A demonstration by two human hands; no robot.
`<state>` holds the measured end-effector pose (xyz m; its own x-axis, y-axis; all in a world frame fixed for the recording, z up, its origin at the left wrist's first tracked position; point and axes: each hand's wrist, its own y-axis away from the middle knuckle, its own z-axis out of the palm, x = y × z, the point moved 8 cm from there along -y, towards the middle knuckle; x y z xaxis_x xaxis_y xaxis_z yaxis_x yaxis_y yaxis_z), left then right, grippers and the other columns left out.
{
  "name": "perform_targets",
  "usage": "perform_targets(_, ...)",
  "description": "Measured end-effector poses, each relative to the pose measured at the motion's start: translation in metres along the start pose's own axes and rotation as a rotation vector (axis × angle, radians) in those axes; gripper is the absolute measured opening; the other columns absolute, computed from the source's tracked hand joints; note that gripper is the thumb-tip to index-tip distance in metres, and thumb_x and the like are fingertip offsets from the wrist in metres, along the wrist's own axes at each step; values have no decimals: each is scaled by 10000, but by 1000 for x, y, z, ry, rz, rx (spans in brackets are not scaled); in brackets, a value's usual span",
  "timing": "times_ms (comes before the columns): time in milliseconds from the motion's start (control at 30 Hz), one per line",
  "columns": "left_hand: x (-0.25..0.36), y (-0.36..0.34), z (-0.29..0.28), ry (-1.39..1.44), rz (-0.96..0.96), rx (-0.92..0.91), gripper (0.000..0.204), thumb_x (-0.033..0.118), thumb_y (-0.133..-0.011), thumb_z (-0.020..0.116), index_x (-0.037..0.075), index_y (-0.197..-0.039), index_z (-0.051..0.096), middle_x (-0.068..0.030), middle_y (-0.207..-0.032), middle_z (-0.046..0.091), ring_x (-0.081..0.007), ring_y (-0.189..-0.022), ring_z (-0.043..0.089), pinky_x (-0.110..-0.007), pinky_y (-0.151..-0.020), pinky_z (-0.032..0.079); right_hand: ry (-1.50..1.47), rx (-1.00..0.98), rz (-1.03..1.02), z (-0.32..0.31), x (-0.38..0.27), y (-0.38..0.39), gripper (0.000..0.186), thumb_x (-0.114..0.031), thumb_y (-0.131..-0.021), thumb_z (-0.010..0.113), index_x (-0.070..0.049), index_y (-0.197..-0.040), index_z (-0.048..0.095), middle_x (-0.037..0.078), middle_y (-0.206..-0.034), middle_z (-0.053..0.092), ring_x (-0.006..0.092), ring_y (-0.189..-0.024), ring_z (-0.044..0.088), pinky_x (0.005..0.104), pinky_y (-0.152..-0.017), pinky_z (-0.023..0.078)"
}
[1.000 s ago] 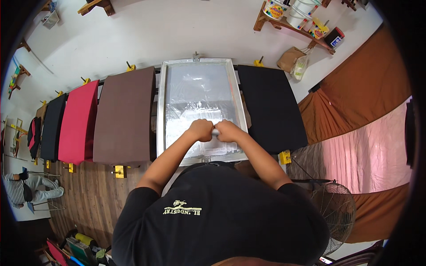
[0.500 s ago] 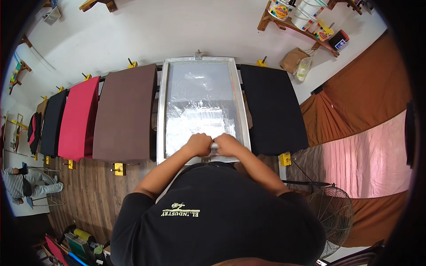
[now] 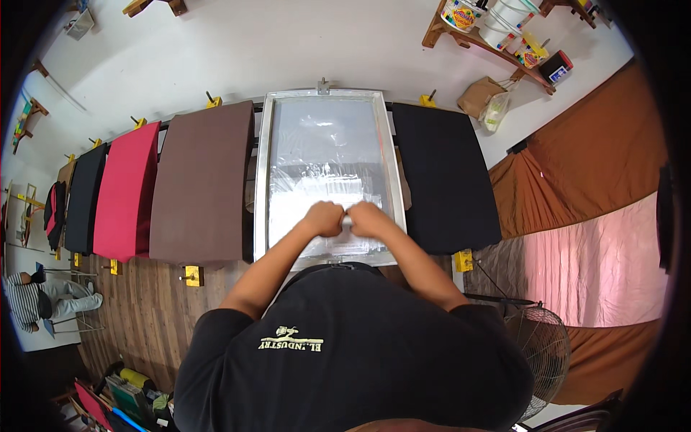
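Note:
A metal-framed printing screen (image 3: pixel 260 173) with a pale, shiny mesh lies flat in front of me on a long table. My left hand (image 3: pixel 324 218) and my right hand (image 3: pixel 370 219) are fists side by side over the near part of the mesh. Both are closed on a squeegee (image 3: pixel 347 221), of which only a light sliver shows between them. A whitish smear covers the mesh just beyond my knuckles.
Garments lie stretched on boards along the table: brown (image 3: pixel 201 183), red (image 3: pixel 126 191) and black (image 3: pixel 85 198) to the left, black (image 3: pixel 443 176) to the right. A floor fan (image 3: pixel 536 356) stands lower right. A shelf with buckets (image 3: pixel 497 21) hangs far right. Another person (image 3: pixel 32 302) sits far left.
Both hands, still together on the squeegee, have slid toward me along the mesh, from its middle to near the frame's close edge.

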<state>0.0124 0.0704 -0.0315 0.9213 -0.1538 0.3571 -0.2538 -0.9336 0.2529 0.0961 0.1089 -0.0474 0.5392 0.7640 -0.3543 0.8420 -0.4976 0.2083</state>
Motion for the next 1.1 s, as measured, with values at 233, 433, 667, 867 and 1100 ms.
perform_targets(233,15,22,22,70,12,-180,214,193,-715,687,82,-876,774,-209,-865,742,-367,-869,732,-458,-803,581,-80,-160,30,20,-14,29,339,-154,-671,716,-28,-983,762,246,-888,725,419,-871,707,470,-820,567)
perform_targets(433,2,-5,-9,-3,-49,-123,243,181,-746,687,79,-945,781,-204,-929,751,-368,-892,736,-459,-779,591,-161,-106,-19,-9,1,3,279,-160,-683,724,10,-905,714,241,-868,716,424,-864,699,485,-807,559)
perform_targets(667,17,32,21,2,62,431,113,118,-757,672,83,-829,751,-174,-776,728,-344,-718,728,-456,-658,586,-58,240,4,4,-18,38,183,-58,-740,659,-30,-921,648,166,-921,648,379,-926,654,494,-799,538)
perform_targets(867,20,46,21,25,-14,-141,194,224,-732,703,102,-872,761,-180,-888,746,-355,-806,737,-460,-720,594,-144,-68,56,19,-28,46,208,-131,-697,685,-10,-865,696,217,-843,694,428,-829,678,492,-765,553)
perform_targets(1100,-18,-10,-13,-25,-117,163,191,207,-732,695,127,-886,775,-178,-912,747,-360,-866,736,-460,-767,599,-104,109,44,-28,9,-7,210,-130,-686,706,-36,-873,723,217,-858,709,427,-858,689,503,-781,554)
